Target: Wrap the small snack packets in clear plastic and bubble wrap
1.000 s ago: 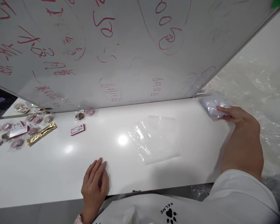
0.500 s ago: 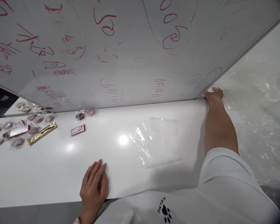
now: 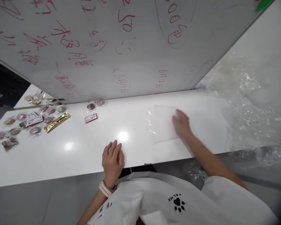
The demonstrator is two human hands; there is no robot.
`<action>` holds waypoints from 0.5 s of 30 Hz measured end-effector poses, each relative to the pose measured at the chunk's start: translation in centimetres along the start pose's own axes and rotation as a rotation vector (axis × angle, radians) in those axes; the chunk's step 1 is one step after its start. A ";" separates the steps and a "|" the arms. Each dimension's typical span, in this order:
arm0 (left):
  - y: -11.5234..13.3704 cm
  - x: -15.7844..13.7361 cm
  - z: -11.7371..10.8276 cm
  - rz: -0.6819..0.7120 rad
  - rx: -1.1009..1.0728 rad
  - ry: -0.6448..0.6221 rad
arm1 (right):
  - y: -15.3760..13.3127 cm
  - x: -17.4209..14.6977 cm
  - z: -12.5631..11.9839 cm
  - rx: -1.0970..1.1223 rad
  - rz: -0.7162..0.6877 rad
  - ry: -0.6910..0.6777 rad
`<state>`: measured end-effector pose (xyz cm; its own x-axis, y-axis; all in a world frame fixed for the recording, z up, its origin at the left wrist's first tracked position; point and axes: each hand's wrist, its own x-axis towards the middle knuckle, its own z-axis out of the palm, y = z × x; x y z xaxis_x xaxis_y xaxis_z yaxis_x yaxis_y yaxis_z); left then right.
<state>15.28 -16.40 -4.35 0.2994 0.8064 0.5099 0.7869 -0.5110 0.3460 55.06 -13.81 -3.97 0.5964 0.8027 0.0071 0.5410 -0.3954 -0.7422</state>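
Note:
My left hand (image 3: pixel 113 158) lies flat near the table's front edge, fingers stretched out and holding nothing. A pale pink watch band (image 3: pixel 105 188) circles that wrist. My right hand (image 3: pixel 182 123) is over the right side of a clear plastic bag (image 3: pixel 162 125), which lies flat on the white table. Motion smears its fingers, so whether they grip the bag does not show. Left of the bag, a small white-and-red box (image 3: pixel 91 117) lies in front of two small wrapped items, one brown (image 3: pixel 91 106) and one pink (image 3: pixel 100 102).
A whiteboard (image 3: pixel 140 56) with red handwriting stands along the table's back. Several wrapped round pieces (image 3: pixel 35 130), another small box (image 3: pixel 35 120) and a gold stick packet (image 3: pixel 57 122) lie at the left. Crumpled clear plastic (image 3: pixel 255 122) is heaped over the right end.
My right hand has come back from beside the whiteboard's right edge to the plastic bag. My left hand stays resting on the table. The camera view has shifted.

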 end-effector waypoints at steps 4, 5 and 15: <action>0.5 0.6 -0.8 -0.035 -0.117 -0.067 | -4.4 -11.5 6.7 -0.107 -0.296 -0.187; 0.7 0.8 -1.0 -0.019 -0.135 -0.095 | -5.8 -13.3 8.3 -0.124 -0.365 -0.245; -1.0 -0.3 -1.0 0.188 0.012 -0.322 | -0.1 -5.4 -10.2 -0.347 -0.046 0.535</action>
<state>13.85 -16.47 -4.07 0.5926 0.7519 0.2889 0.7076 -0.6573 0.2592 57.81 -22.67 2.90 0.7328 0.5240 0.4341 0.6804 -0.5592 -0.4736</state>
